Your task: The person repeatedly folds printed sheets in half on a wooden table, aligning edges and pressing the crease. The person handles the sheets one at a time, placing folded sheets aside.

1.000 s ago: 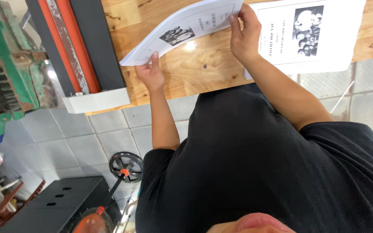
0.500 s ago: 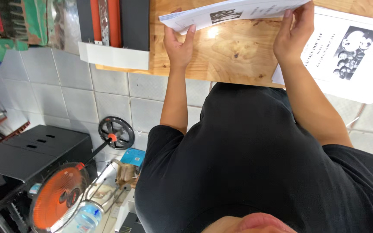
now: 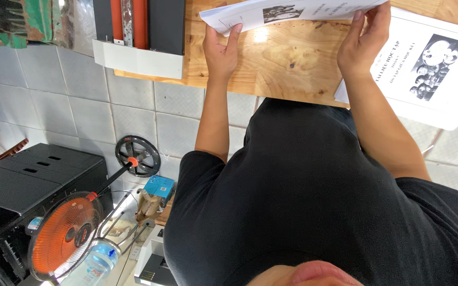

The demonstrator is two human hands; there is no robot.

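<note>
Two hands held one printed paper booklet (image 3: 292,11) above the wooden table (image 3: 276,63) at the frame's top: the left hand (image 3: 220,50) gripped its left end, the right hand (image 3: 361,45) its right. Squaring the sheets seemed underway; setting it beside the second booklet (image 3: 425,69) would need level lowering.

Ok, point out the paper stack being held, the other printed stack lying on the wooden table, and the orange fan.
held paper stack (image 3: 292,11), head view, on its printed top sheet.
printed stack on the table (image 3: 441,79), head view, on the white cover below the photo.
orange fan (image 3: 62,235), head view, on the orange blades behind the grille.
</note>
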